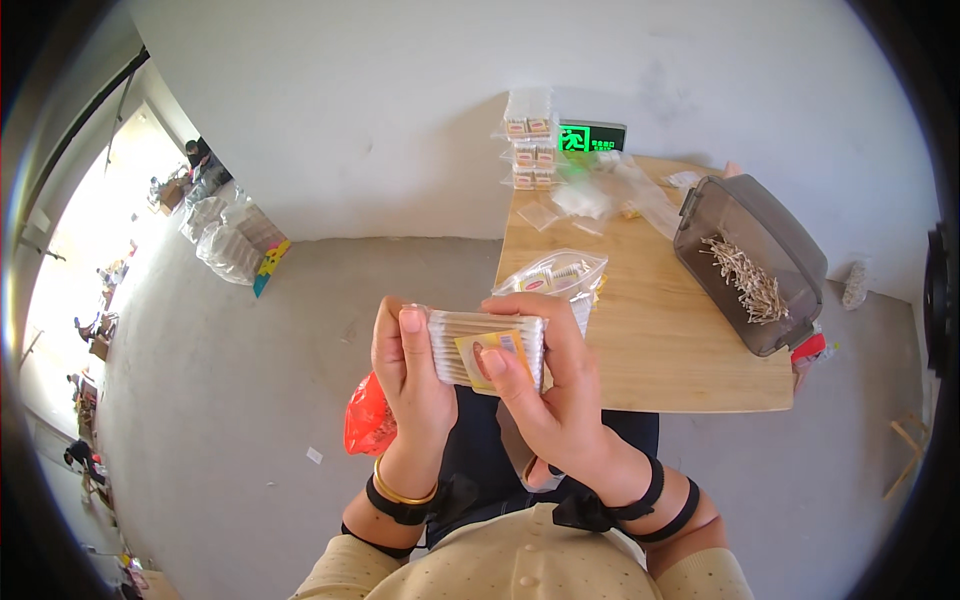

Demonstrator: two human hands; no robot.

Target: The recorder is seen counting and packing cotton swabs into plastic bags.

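swab pack (pixel 485 335) | left hand (pixel 413 380), right hand (pixel 563 405): fingers grasping it — likely squaring or inspecting | next move wants light, even pressure

- wearing cream top (pixel 500 560) w/ dk dots, btns
- wearing dk pants (pixel 637 432)
- gold bangle (pixel 386 488) circling L wrist (pixel 415 460)
- blk straps (pixel 688 513) banding both arms (pixel 622 472)

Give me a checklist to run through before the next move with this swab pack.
1. Left hand secure on the swab pack: ok, gripping its left end.
2. Right hand secure: ok, thumb over the yellow label.
3. Wrapper fully sealed: cannot tell.
4. Loose swabs contained: ok, inside the grey bin.
5. Table tidy: not ok, clear plastic bags lie strewn at its far end.
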